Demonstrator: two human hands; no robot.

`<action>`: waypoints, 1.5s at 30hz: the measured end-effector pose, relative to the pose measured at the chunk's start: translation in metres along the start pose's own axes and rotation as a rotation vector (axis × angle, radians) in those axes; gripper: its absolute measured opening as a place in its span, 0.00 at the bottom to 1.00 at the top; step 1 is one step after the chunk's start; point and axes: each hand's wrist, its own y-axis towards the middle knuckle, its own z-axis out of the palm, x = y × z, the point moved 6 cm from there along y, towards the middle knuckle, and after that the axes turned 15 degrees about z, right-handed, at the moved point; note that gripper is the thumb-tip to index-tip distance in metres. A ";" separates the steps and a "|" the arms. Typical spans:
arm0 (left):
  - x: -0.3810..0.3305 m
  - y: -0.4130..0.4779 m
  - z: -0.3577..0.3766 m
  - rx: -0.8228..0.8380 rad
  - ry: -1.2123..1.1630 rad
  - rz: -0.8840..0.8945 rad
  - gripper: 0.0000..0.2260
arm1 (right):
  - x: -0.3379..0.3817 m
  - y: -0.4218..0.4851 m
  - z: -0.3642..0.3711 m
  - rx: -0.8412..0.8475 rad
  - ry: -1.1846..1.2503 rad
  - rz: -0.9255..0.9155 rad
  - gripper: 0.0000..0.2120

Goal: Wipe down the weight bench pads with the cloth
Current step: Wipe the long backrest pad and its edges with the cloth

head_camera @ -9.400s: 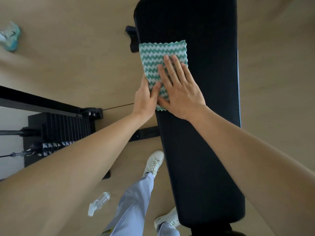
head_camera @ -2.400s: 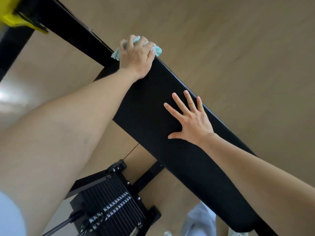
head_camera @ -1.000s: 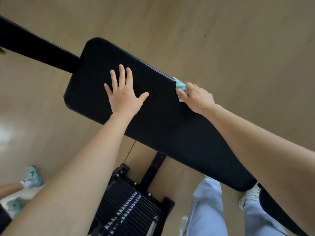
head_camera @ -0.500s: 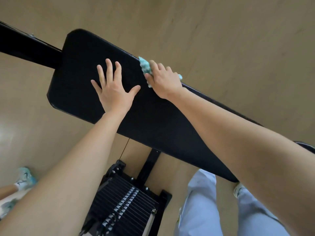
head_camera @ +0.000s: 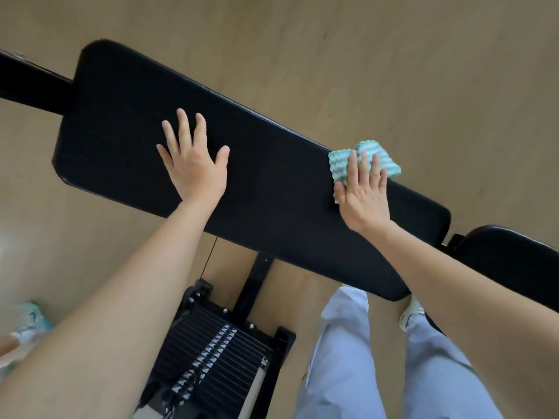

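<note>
One cloth (head_camera: 364,160), green and white, lies on the far edge of the long pad (head_camera: 257,189), partly hanging past it. To wipe well, I would keep the palm flat, press evenly and draw overlapping strokes along the pad toward the seat pad (head_camera: 514,261). Right hand (head_camera: 361,195): grip spread flat, fingers pressing the cloth, not pinching. Left hand (head_camera: 193,164): spread, empty, braced on the pad.
</note>
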 end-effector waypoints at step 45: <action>0.086 -0.078 -0.005 -0.152 -0.114 -0.230 0.29 | 0.079 -0.035 0.007 -0.055 -0.053 -0.118 0.37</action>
